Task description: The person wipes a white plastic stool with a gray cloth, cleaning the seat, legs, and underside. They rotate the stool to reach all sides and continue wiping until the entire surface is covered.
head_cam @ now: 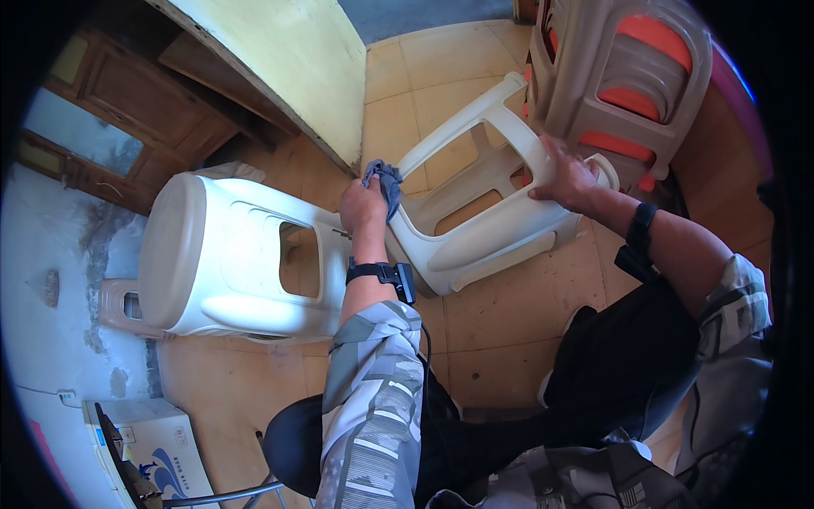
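A white plastic stool (483, 232) lies tipped on the tiled floor in front of me, its legs and openings showing. My right hand (566, 178) grips its frame at the upper right, fingers spread around the edge. My left hand (364, 205) holds a crumpled grey-blue cloth (383, 181) against the end of one leg at the stool's left. To the left of that hand, another white plastic stool (254, 261) lies on its side, its round-edged seat facing the wall.
Stacked brown stools with red parts (626, 89) stand at upper right. A pale yellow door panel (299, 70) and a wooden cabinet (137, 102) are at upper left. A printed cardboard box (159, 439) and metal tubing (222, 497) are at lower left.
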The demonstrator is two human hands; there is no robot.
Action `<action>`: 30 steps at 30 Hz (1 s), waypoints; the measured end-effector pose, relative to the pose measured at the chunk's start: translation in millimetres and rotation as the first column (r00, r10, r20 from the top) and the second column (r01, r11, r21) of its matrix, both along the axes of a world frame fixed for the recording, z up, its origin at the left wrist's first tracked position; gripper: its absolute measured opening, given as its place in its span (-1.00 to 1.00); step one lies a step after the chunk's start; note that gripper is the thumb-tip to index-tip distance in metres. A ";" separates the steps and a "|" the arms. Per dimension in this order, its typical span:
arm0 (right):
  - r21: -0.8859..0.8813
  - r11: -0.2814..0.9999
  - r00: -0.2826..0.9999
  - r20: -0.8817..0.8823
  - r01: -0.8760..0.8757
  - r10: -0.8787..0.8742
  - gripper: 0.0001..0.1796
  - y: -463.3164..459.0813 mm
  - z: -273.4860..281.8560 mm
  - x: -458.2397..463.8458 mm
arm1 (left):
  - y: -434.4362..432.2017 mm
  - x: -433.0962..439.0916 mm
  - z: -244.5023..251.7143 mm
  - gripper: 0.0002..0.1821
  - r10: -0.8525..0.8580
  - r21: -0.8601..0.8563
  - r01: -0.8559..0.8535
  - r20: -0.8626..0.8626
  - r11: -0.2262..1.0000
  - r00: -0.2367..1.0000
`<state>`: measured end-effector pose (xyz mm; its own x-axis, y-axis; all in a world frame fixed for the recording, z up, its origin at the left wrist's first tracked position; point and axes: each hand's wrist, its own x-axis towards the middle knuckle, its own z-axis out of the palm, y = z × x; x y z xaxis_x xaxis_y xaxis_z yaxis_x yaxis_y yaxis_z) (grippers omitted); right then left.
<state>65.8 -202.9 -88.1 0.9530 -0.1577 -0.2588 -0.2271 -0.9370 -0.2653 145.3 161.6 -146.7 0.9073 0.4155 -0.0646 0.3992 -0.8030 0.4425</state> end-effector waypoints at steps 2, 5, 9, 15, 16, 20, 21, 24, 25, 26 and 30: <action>-0.020 1.000 1.000 0.004 0.004 -0.004 0.38 0.2 -2.3 -2.1 | 0.4 -6.0 -6.8 -0.58 0.034 -0.023 -0.034 0.026 0.999 0.999; -0.030 1.000 1.000 0.013 -0.001 0.001 0.40 -0.2 -5.0 -4.4 | -9.6 -23.2 -15.6 -0.67 -0.017 0.133 -0.009 0.199 0.991 0.980; -0.049 0.999 1.000 -0.025 -0.016 0.015 0.42 -3.7 -6.5 -6.9 | -29.7 -57.4 -22.0 -0.77 -0.123 0.299 -0.006 0.409 0.954 0.904; -0.028 0.999 0.999 -0.035 -0.027 0.026 0.43 -5.1 1.1 -9.7 | -50.3 -94.7 -12.9 -0.78 -0.238 0.424 0.045 0.414 0.905 0.879; -0.033 0.999 0.999 -0.035 -0.023 0.022 0.42 -3.5 3.2 -9.3 | -54.8 -99.4 -11.3 -0.79 -0.302 0.447 0.097 0.416 0.889 0.858; -0.020 0.999 1.000 -0.008 -0.030 0.030 0.41 3.5 7.5 -8.8 | -92.2 -118.0 -10.7 -0.76 -0.423 0.279 0.323 0.472 0.904 0.773; -0.026 0.999 1.000 0.000 -0.028 0.028 0.41 4.2 7.9 -8.5 | -104.9 -119.0 -9.6 -0.74 -0.417 0.172 0.386 0.516 0.906 0.748; 0.030 0.998 0.998 0.013 -0.062 0.061 0.29 8.4 5.6 -12.6 | -141.3 -110.3 2.1 -0.67 -0.080 -0.384 0.369 0.593 0.847 0.801; 0.064 0.995 0.997 0.022 -0.081 0.079 0.26 9.6 5.4 -15.3 | -151.2 -104.8 9.1 -0.66 0.051 -0.559 0.276 0.498 0.782 0.865; 0.078 0.987 0.990 0.026 -0.139 0.138 0.22 12.1 4.3 -19.6 | -156.4 -96.9 17.4 -0.67 0.114 -0.600 0.286 0.540 0.747 0.834; 0.110 0.967 0.972 0.068 -0.230 0.223 0.15 28.1 1.1 -40.2 | -158.8 -52.9 49.7 -0.67 0.068 -0.375 0.374 0.777 0.848 0.625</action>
<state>25.6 -174.8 -87.0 0.9736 0.0922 -0.2089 0.0056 -0.9242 -0.3819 92.4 2.8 -97.0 0.7672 0.3801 0.5167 -0.3538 -0.4213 0.8351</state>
